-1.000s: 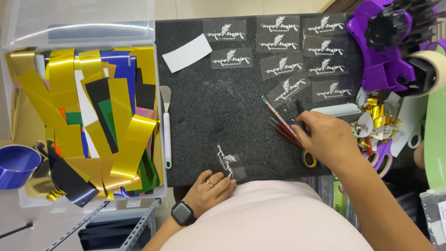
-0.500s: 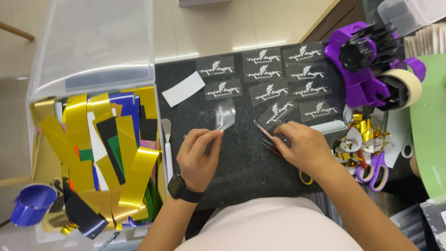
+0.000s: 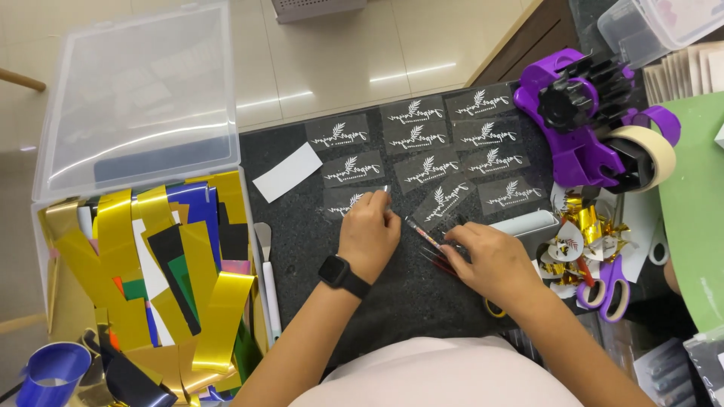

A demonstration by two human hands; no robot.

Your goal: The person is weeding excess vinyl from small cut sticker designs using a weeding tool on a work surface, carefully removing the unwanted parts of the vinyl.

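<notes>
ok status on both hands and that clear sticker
Left hand pressing clear sticker onto black mat. Right hand gripping thin tools. Nothing between them.

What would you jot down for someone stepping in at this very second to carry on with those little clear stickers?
Left hand: pressing a clear sticker onto the dark mat, third row.
Right hand: resting on the mat, fingers on a bundle of thin tools.
Laid out: ten stickers in rows, counting this one.
White card lies left of the rows; scraper at the mat's left edge.
Box of foil strips stands open, left.
Tape dispenser and scissors right.
</notes>
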